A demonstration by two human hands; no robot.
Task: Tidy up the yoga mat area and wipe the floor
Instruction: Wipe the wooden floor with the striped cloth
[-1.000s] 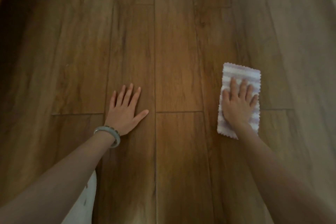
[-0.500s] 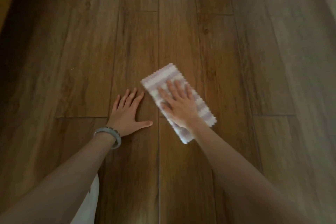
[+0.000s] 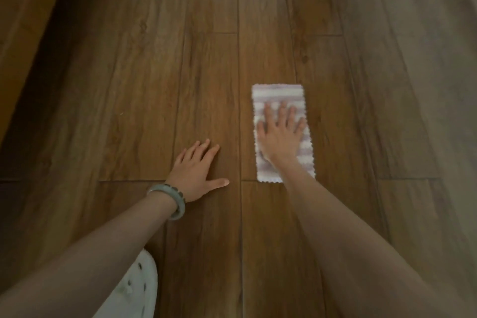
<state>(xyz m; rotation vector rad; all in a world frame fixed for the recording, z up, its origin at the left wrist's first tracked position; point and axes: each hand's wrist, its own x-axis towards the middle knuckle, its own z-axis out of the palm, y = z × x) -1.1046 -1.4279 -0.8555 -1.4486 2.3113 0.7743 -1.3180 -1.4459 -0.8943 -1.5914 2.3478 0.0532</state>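
Note:
A white and purple striped cloth [image 3: 277,93] with a scalloped edge lies flat on the wooden plank floor [image 3: 211,72], right of centre. My right hand [image 3: 280,134] presses down on it, palm flat and fingers spread, covering its middle. My left hand [image 3: 197,170] rests flat on the bare floor to the cloth's left, fingers apart, holding nothing. A pale green bracelet [image 3: 171,199] circles the left wrist. No yoga mat is in view.
A white perforated shoe [image 3: 139,289] shows at the bottom, under my left forearm. A lighter brown surface [image 3: 23,8] runs along the far left edge. Floorboards stretch ahead and to the right, dimmer at the right side.
My right hand slid the cloth left toward my left hand, then back to the right and straightened it. The left hand stayed planted in place.

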